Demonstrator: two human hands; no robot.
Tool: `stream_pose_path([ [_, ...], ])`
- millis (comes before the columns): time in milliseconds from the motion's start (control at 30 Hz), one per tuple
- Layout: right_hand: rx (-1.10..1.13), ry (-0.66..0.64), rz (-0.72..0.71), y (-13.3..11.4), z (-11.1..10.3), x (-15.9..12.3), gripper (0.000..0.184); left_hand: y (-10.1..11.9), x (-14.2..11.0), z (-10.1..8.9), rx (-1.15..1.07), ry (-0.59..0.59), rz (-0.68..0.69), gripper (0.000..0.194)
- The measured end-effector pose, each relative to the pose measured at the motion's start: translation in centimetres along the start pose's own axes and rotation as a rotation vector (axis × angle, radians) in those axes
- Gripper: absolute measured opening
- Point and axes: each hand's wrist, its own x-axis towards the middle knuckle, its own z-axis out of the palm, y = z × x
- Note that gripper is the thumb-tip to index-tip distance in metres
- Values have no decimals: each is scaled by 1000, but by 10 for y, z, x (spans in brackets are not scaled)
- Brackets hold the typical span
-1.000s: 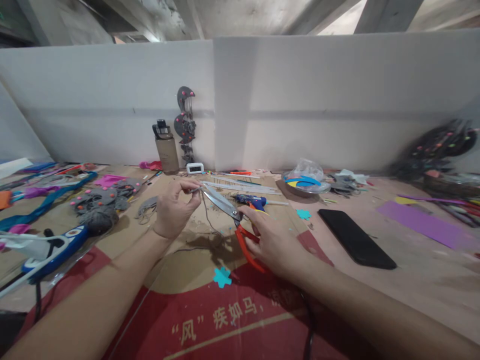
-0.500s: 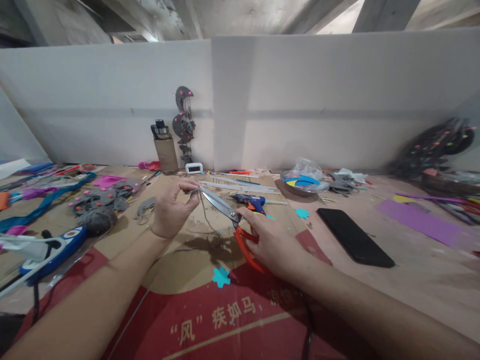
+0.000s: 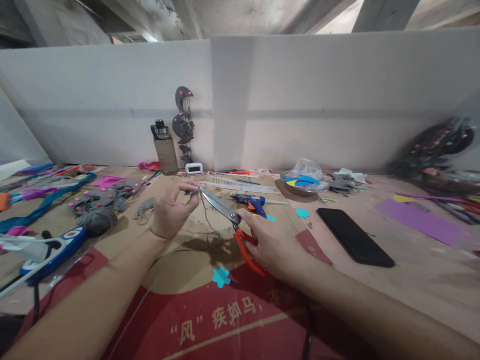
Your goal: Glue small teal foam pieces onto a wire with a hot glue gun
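Note:
My right hand (image 3: 275,245) grips the red handles of a pair of scissors (image 3: 219,204), whose blades point up and left. The blade tips meet a grey yarn (image 3: 206,215) right at the fingertips of my left hand (image 3: 173,209). Thumb and forefinger of that hand pinch the yarn's end. From there the strand hangs down and curls loosely over the cardboard (image 3: 165,272). Behind the scissors lies a blue glue gun (image 3: 253,202), and nearer to me is a turquoise flower-shaped cutout (image 3: 221,277).
A black phone (image 3: 354,237) and purple paper (image 3: 420,220) lie at right. A bottle (image 3: 165,150) and small white clock (image 3: 194,168) stand by the white partition (image 3: 112,100). Left are a grey yarn ball (image 3: 96,220), pinned grey pieces (image 3: 99,200) and a blue tool (image 3: 56,255).
The scissors' blades look slightly closer together at the yarn, and my right hand has shifted a little. My left hand keeps its pinch in nearly the same place.

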Motion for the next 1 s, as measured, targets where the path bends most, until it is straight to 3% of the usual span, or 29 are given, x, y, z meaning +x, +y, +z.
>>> stream_pose_path([
  [400,-5,-23,22,0,-2,0,53,1,0,0,6,-19,-41,9],
  [667,187,98,-34,2,-6,3,46,-4,1,0,-106,28,-114,9],
  [800,165,72,-34,-1,-6,1,48,-5,1,0,-112,55,-129,11],
  [867,135,45,-20,-2,-6,0,48,-4,1,2,-174,50,-193,9],
  [1000,37,42,-11,-2,-4,0,47,0,-4,10,-407,15,-459,8],
])
